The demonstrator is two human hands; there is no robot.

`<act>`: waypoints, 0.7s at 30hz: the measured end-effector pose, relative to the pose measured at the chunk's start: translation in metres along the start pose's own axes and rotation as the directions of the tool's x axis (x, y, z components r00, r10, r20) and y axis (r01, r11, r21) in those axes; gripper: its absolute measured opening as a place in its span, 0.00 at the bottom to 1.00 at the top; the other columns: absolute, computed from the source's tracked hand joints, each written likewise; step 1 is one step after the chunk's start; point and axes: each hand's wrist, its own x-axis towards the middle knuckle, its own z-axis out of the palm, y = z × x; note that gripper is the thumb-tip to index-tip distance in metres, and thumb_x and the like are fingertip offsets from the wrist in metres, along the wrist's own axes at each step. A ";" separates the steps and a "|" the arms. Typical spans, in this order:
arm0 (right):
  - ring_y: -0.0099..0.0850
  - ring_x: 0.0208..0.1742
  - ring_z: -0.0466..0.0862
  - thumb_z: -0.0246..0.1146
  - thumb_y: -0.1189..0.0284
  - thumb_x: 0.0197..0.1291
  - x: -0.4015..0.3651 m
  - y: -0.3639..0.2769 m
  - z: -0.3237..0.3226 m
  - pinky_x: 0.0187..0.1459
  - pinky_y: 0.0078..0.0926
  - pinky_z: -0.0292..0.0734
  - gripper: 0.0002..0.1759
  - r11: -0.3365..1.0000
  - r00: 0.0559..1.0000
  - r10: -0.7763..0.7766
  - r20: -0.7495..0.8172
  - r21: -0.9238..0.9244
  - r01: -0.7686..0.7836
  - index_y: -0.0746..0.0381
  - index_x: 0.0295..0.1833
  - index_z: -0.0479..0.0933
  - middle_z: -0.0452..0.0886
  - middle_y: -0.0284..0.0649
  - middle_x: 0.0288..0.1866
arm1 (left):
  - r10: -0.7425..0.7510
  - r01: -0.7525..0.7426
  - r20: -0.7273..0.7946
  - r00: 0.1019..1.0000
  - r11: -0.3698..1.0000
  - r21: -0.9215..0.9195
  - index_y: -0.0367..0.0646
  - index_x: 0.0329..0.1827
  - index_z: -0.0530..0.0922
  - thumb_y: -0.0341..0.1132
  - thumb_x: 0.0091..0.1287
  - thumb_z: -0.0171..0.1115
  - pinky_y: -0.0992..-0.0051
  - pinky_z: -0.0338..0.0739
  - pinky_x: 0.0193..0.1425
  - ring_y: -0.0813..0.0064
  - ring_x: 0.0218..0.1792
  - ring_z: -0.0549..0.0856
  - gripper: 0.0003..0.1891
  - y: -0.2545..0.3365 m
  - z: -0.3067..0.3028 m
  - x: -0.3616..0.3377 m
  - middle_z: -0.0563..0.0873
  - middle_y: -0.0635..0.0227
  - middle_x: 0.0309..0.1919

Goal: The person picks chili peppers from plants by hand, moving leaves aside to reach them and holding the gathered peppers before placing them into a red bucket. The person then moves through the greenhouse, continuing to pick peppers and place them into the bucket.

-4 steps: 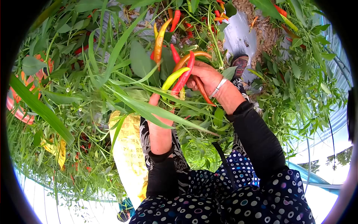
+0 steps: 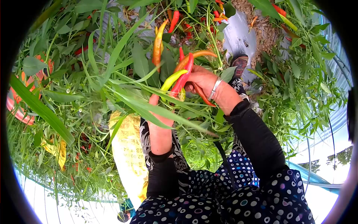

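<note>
My right hand (image 2: 204, 81), with a silver bracelet at the wrist, is closed around chili peppers. A brownish-red chili pepper (image 2: 203, 95) sticks out below its fingers. An orange chili pepper (image 2: 197, 56) curves above them. Grass blades and leaves partly cover my left hand (image 2: 158, 115), whose fingers are mostly hidden. From it rises a bunch with a yellow-green chili pepper (image 2: 172, 80) and a red chili pepper (image 2: 183, 79), close against my right fingertips. Just beyond, an orange-yellow chili pepper (image 2: 158, 44) points upward among the leaves.
Pepper plants and tall grass surround both hands; a long grass blade (image 2: 156, 110) crosses my left hand. A yellow printed sack (image 2: 128, 145) stands by my leg. Silvery plastic sheet (image 2: 238, 35) covers ground near my shoe (image 2: 239, 65). More red peppers (image 2: 174, 21) hang ahead.
My right hand has shifted slightly left and down. The orange pepper's tip has swung a little right, and the red peppers in the bunch have tilted slightly. My left forearm looks still.
</note>
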 end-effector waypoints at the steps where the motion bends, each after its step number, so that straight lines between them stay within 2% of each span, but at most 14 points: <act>1: 0.16 0.17 0.70 0.59 0.65 0.57 0.003 0.002 -0.002 0.15 0.11 0.62 0.12 0.999 0.999 0.023 -0.042 0.023 -0.023 0.61 0.44 0.73 0.76 0.32 0.26 | -0.003 0.003 -0.036 0.999 1.000 0.024 0.36 0.47 0.74 0.44 0.60 0.55 0.70 0.80 0.36 0.68 0.32 0.81 0.20 0.001 0.005 -0.002 0.81 0.60 0.34; 2: 0.18 0.18 0.71 0.59 0.66 0.57 0.002 -0.002 -0.002 0.17 0.13 0.65 0.13 1.000 0.994 0.021 -0.103 0.014 -0.020 0.62 0.43 0.74 0.77 0.34 0.25 | -0.032 0.037 0.061 0.998 0.996 -0.079 0.38 0.47 0.74 0.43 0.60 0.56 0.71 0.79 0.35 0.69 0.32 0.81 0.19 0.012 0.048 -0.017 0.80 0.62 0.35; 3: 0.18 0.18 0.71 0.59 0.66 0.57 0.003 -0.003 0.000 0.17 0.13 0.65 0.13 1.000 0.995 0.022 -0.102 0.013 -0.020 0.62 0.43 0.74 0.77 0.34 0.25 | -0.031 0.036 0.060 0.998 0.996 -0.080 0.38 0.47 0.74 0.43 0.60 0.56 0.71 0.79 0.35 0.69 0.32 0.81 0.19 0.010 0.042 -0.014 0.80 0.62 0.35; 5: 0.21 0.19 0.73 0.59 0.66 0.57 0.008 -0.002 0.004 0.21 0.16 0.68 0.14 0.992 0.976 -0.009 -0.219 -0.127 -0.020 0.65 0.44 0.75 0.78 0.36 0.27 | -0.040 0.056 0.108 0.993 0.987 -0.151 0.41 0.48 0.75 0.43 0.59 0.57 0.73 0.79 0.36 0.70 0.32 0.81 0.18 0.009 0.032 -0.009 0.80 0.64 0.36; 6: 0.20 0.17 0.73 0.56 0.66 0.59 0.010 -0.001 0.005 0.16 0.16 0.62 0.11 0.993 0.970 -0.019 -0.244 -0.121 -0.011 0.63 0.41 0.74 0.77 0.34 0.23 | -0.079 0.066 -0.311 0.947 0.997 -0.051 0.43 0.49 0.74 0.45 0.58 0.59 0.75 0.79 0.35 0.71 0.33 0.81 0.20 0.008 0.042 -0.011 0.80 0.65 0.36; 7: 0.20 0.17 0.73 0.56 0.66 0.59 0.013 -0.002 0.006 0.16 0.16 0.62 0.11 0.992 0.970 -0.019 -0.242 -0.123 -0.011 0.63 0.41 0.74 0.77 0.34 0.23 | -0.077 0.064 -0.312 0.947 0.997 -0.053 0.43 0.49 0.74 0.45 0.58 0.59 0.75 0.79 0.35 0.71 0.33 0.81 0.20 0.008 0.040 -0.008 0.80 0.65 0.36; 9: 0.22 0.17 0.73 0.57 0.67 0.59 0.021 0.003 0.003 0.17 0.18 0.64 0.11 0.991 0.973 -0.032 -0.227 -0.132 0.002 0.63 0.41 0.74 0.77 0.35 0.23 | -0.018 0.015 -0.096 0.995 0.999 -0.041 0.43 0.50 0.74 0.46 0.56 0.61 0.74 0.79 0.33 0.71 0.31 0.81 0.22 0.005 0.025 0.000 0.80 0.65 0.35; 10: 0.24 0.17 0.73 0.56 0.68 0.59 0.026 0.007 0.004 0.18 0.19 0.65 0.10 0.995 0.967 -0.074 -0.243 -0.078 0.057 0.64 0.40 0.73 0.76 0.36 0.21 | -0.001 0.014 0.110 0.994 0.993 -0.120 0.43 0.47 0.75 0.47 0.56 0.61 0.75 0.79 0.30 0.71 0.29 0.81 0.21 0.003 0.012 0.009 0.80 0.66 0.33; 13: 0.25 0.17 0.73 0.56 0.69 0.59 0.031 0.006 0.005 0.19 0.20 0.66 0.09 0.999 0.950 -0.032 -0.312 -0.024 0.025 0.64 0.40 0.73 0.75 0.37 0.21 | 0.033 -0.034 -0.008 0.999 0.991 -0.130 0.43 0.45 0.75 0.45 0.57 0.60 0.76 0.78 0.28 0.71 0.28 0.81 0.18 0.002 0.014 0.007 0.80 0.66 0.32; 15: 0.26 0.17 0.71 0.56 0.69 0.60 0.036 -0.001 -0.014 0.19 0.21 0.66 0.08 0.998 0.948 0.022 -0.318 -0.049 -0.039 0.63 0.39 0.72 0.74 0.36 0.21 | 0.028 -0.043 -0.071 0.997 0.975 -0.218 0.43 0.44 0.74 0.47 0.58 0.58 0.76 0.78 0.28 0.70 0.29 0.81 0.18 -0.003 0.006 0.014 0.80 0.66 0.32; 17: 0.29 0.21 0.75 0.56 0.67 0.60 0.041 -0.017 -0.041 0.23 0.23 0.71 0.09 0.915 0.877 -0.078 -0.475 0.315 0.252 0.62 0.39 0.72 0.76 0.36 0.25 | -0.126 0.088 -0.023 0.992 0.800 -0.594 0.43 0.45 0.74 0.48 0.59 0.55 0.74 0.79 0.30 0.70 0.30 0.82 0.19 -0.001 0.002 0.008 0.81 0.67 0.33; 18: 0.29 0.21 0.75 0.56 0.67 0.60 0.041 -0.020 -0.038 0.23 0.23 0.71 0.09 0.914 0.879 -0.077 -0.471 0.319 0.251 0.62 0.39 0.72 0.76 0.36 0.25 | -0.189 0.144 0.024 0.982 0.654 -0.742 0.43 0.46 0.74 0.49 0.60 0.54 0.74 0.80 0.31 0.69 0.31 0.82 0.19 0.002 0.001 0.008 0.81 0.67 0.34; 19: 0.31 0.25 0.77 0.56 0.66 0.61 0.037 -0.024 -0.037 0.25 0.25 0.73 0.09 0.895 0.897 -0.084 -0.434 0.363 0.260 0.61 0.39 0.72 0.76 0.37 0.28 | -0.205 0.152 0.027 0.978 0.621 -0.769 0.44 0.47 0.73 0.49 0.61 0.53 0.73 0.79 0.32 0.69 0.32 0.81 0.20 0.001 0.001 0.006 0.80 0.67 0.36; 21: 0.33 0.28 0.79 0.56 0.65 0.61 0.016 -0.031 -0.025 0.27 0.27 0.75 0.10 0.875 0.912 -0.084 -0.402 0.409 0.260 0.61 0.39 0.72 0.77 0.38 0.30 | -0.135 0.073 -0.063 0.989 0.805 -0.588 0.44 0.50 0.72 0.50 0.62 0.51 0.71 0.78 0.35 0.68 0.35 0.81 0.21 0.002 0.009 0.003 0.79 0.67 0.39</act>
